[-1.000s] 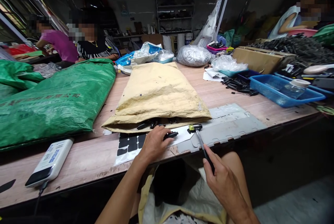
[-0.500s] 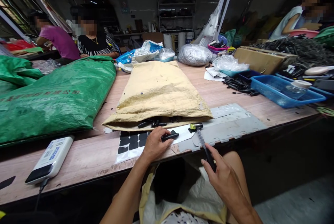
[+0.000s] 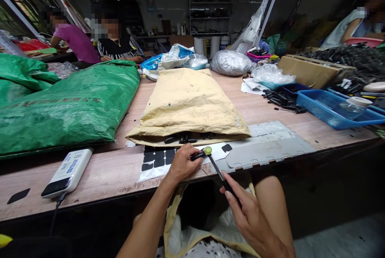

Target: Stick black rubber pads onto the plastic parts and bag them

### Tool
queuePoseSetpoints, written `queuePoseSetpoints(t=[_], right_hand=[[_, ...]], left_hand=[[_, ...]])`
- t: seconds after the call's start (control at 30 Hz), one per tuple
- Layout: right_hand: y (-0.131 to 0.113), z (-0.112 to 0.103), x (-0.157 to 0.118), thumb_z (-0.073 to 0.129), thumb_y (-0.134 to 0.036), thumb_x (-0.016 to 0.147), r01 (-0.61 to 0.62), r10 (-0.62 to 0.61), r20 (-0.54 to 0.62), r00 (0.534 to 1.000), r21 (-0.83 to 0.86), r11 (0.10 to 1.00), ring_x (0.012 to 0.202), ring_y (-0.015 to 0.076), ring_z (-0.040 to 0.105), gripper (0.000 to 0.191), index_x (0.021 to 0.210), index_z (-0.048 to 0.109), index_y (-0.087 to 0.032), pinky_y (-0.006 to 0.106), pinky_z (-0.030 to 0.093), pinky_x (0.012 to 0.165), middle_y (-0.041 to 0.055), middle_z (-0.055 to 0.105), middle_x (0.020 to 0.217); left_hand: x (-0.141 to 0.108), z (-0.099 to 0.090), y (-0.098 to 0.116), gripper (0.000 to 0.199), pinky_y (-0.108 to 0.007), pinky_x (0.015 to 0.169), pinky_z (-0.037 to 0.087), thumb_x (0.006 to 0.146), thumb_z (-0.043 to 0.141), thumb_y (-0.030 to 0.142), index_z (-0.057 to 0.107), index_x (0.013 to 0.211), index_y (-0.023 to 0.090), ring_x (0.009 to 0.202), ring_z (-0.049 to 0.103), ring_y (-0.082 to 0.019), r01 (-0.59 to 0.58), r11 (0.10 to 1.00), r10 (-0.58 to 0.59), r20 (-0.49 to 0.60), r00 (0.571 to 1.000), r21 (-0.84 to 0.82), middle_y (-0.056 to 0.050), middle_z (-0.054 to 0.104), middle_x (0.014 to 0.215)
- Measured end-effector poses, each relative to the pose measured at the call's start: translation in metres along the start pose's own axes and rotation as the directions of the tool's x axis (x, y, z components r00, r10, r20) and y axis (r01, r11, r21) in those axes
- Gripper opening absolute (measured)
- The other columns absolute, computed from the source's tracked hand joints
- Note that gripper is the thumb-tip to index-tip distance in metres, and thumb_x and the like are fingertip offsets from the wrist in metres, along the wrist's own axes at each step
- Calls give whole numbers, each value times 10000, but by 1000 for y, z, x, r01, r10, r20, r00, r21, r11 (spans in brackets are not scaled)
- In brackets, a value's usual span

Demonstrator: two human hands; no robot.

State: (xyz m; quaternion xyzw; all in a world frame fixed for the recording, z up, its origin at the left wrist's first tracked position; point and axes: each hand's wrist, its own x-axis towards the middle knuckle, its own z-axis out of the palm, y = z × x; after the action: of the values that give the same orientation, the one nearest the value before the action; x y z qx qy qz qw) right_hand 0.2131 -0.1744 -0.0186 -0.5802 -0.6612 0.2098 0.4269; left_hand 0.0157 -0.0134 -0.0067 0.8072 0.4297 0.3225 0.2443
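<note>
Near the table's front edge, my left hand (image 3: 184, 162) pinches a small black tube (image 3: 197, 155) lying sideways over a white sheet with black squares (image 3: 159, 157). My right hand (image 3: 245, 206) is wrapped round the black handle of a small hammer (image 3: 217, 168). The hammer's yellow-green face (image 3: 207, 151) is at the right end of the tube; whether they touch I cannot tell. Just behind, a tan sack (image 3: 189, 105) lies with its mouth toward me, black pieces (image 3: 183, 137) showing inside.
At left lie a green sack (image 3: 66, 109) and a white power bank (image 3: 68, 173) with a cable. A grey board (image 3: 270, 141), black tubes (image 3: 282, 99) and a blue tray (image 3: 333, 113) are at right. An open sack (image 3: 207, 238) covers my lap. Three people sit farther back.
The hammer in my right hand has moved left, from beside the tube to its right end. My left hand still holds the tube. The whole view has shifted slightly.
</note>
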Motion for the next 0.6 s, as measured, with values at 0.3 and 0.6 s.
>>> queuePoseSetpoints(t=[0.3, 0.6], right_hand=[[-9, 4, 6, 465, -253, 1009, 80, -80, -14, 997, -44, 996, 1115, 197, 711, 487, 1491, 510, -199, 300, 588, 971, 112, 677, 1334], [-8, -8, 9, 503, -283, 995, 16, -20, -121, 992, -34, 999, 1085, 206, 725, 475, 1460, 549, -200, 298, 607, 934, 108, 692, 1310]], left_hand=[[0, -1, 0, 158, -287, 771, 450, 813, 695, 184, 787, 938, 213, 834, 595, -180, 6, 1000, -6, 13, 1000, -15, -23, 635, 816], [0, -1, 0, 125, -284, 743, 441, 801, 717, 195, 782, 908, 205, 816, 601, -176, 20, 1000, -20, 6, 1000, -15, -20, 653, 807]])
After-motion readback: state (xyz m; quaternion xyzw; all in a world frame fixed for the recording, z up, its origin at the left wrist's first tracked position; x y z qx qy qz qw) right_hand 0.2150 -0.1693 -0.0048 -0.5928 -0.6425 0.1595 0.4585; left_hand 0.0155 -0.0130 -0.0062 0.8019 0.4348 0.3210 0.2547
